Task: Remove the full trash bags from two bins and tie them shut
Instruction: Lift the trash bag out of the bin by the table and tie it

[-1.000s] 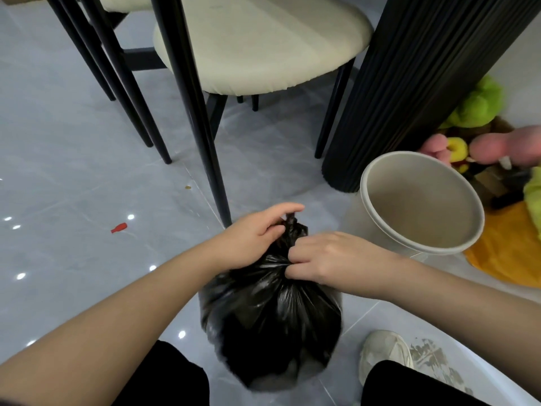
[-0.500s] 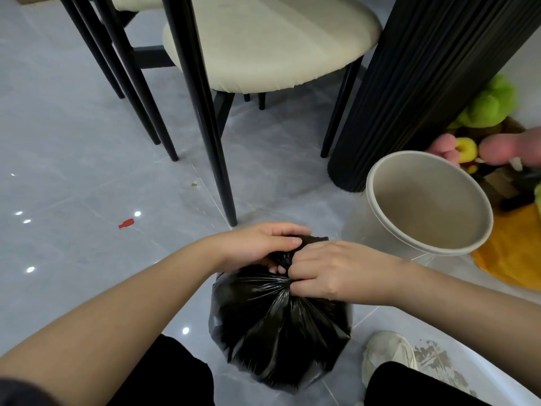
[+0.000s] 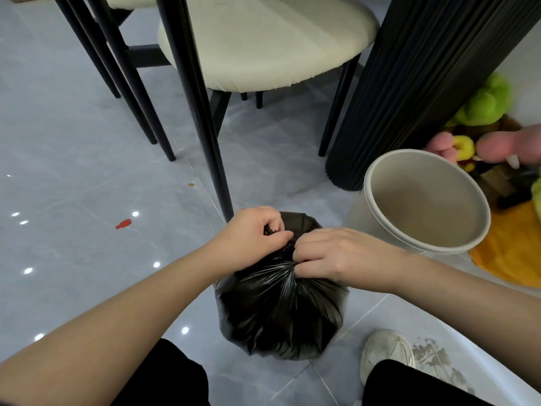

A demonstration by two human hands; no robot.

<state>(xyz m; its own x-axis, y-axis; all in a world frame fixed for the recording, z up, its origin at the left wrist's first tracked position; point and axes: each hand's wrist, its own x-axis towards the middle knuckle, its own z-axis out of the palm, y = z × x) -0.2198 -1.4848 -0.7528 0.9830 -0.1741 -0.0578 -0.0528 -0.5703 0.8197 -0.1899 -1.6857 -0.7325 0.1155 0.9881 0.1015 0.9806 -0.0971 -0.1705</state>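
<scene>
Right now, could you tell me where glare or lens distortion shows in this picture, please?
Head view: light glints dot the glossy floor; sheen streaks fan across the bag beneath the left hand and right hand; the wide lens slightly bows the chair leg; the toys look soft.

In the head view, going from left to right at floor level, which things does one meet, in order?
Small red scrap → left hand → right hand → beige bin → orange cloth. Both hands grip the black bag, which lies under them, so it is left out.
</scene>
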